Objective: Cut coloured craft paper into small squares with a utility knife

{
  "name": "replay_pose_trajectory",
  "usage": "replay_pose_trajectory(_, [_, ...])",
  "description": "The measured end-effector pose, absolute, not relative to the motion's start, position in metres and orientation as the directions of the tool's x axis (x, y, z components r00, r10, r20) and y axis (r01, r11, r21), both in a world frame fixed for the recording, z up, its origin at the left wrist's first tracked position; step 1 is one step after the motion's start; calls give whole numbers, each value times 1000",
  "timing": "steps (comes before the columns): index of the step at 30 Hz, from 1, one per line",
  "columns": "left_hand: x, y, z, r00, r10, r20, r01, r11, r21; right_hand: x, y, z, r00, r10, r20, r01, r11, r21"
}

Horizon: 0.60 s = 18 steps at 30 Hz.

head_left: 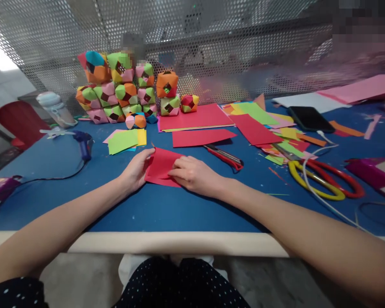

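Note:
Just above the blue table I hold a red sheet of paper [163, 164] between both hands. My left hand [137, 168] grips its left edge, thumb on top, the other fingers hidden behind or under it. My right hand [192, 173] pinches the sheet's right side with bent fingers. The lower part of the sheet looks folded over. Beyond my hands lies a red paper strip [199, 137], with a red utility knife [224, 157] touching its right end. A small stack of green and yellow paper pieces [125, 141] lies past my left hand.
Folded paper cubes [125, 94] are stacked against the perforated metal screen. Large scissors [321, 177], a white cable and a phone [311, 118] lie to the right among paper scraps. A blue glue gun [83, 145] and a bottle [56, 110] are at left.

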State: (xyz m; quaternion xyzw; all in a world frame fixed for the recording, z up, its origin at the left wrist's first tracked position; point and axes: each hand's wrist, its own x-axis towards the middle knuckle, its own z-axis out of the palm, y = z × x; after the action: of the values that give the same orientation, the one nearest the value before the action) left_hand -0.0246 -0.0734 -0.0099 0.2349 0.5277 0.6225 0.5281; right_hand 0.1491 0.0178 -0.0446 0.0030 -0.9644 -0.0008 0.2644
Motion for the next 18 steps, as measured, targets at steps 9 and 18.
replay_pose_trajectory(9, [-22, -79, -14, -373, 918, -136, -320, 10, 947, 153, 10, -39, -898, 7, 440, 3, 1000, -10])
replay_pose_trajectory(18, [-28, -82, -15, -323, 936, -139, -268, 50, 962, 158, 4, -27, -943, 24, 333, -26, 989, -146])
